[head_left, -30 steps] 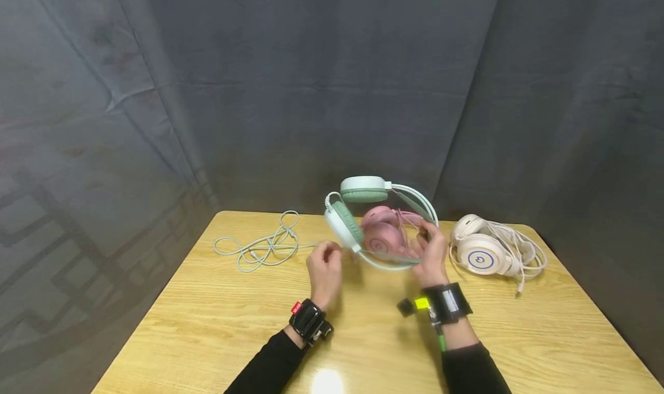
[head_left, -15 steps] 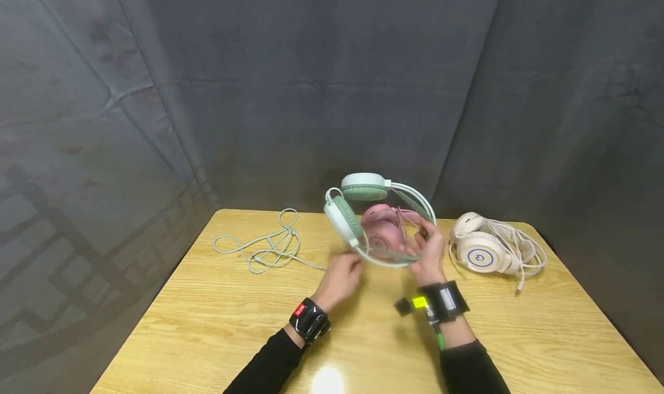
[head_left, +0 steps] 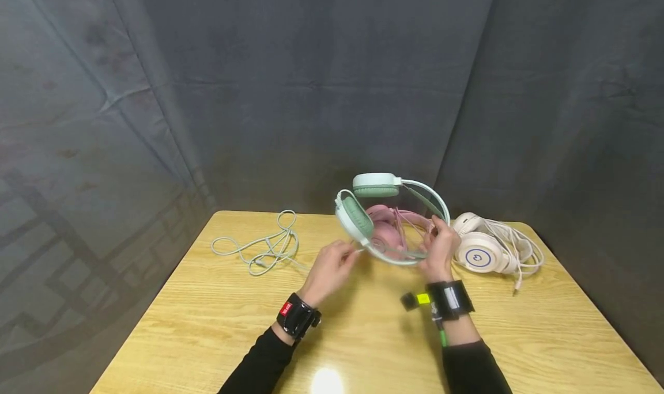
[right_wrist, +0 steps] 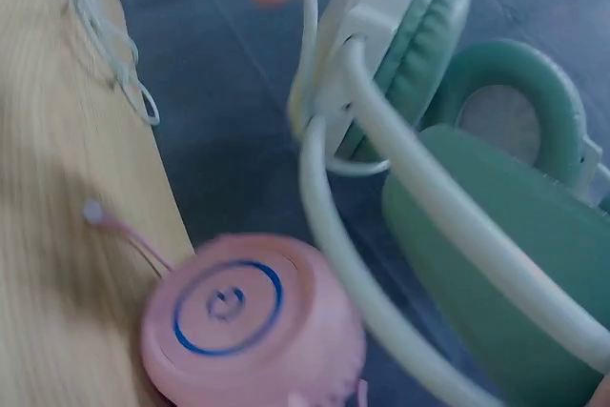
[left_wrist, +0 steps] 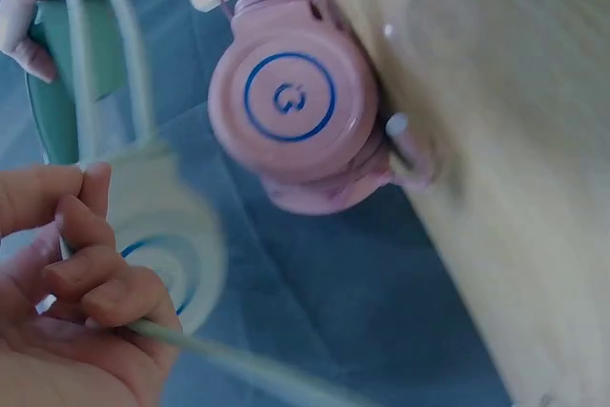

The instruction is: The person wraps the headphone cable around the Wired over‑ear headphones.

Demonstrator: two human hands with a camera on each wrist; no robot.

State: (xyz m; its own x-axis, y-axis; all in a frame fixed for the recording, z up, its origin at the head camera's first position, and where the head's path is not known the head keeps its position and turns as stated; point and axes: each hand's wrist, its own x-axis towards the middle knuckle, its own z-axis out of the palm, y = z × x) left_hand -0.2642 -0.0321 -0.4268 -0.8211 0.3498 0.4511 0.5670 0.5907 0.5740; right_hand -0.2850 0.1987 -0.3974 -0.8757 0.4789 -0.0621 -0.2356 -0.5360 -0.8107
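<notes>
Mint-green headphones (head_left: 376,185) hang above the table, ear cups toward the left. My right hand (head_left: 439,250) grips them by the headband (right_wrist: 448,197). Below the lower ear cup, my left hand (head_left: 330,265) pinches the headphones' pale green cable (left_wrist: 238,359) between curled fingers. From that hand the cable trails down to loose loops on the left of the table. Behind the held headband, partly hidden by it, lie pink headphones (left_wrist: 286,131) with their own cord bundled up.
White headphones (head_left: 478,258) with a coiled white cord lie on the right side of the wooden table (head_left: 207,325). A dark grey curtain (head_left: 311,94) hangs behind the table and along its sides.
The right hand and the mint-green headphones have shifted a little to the right. My left hand first went right along the cable, then slightly back left and up, still holding it.
</notes>
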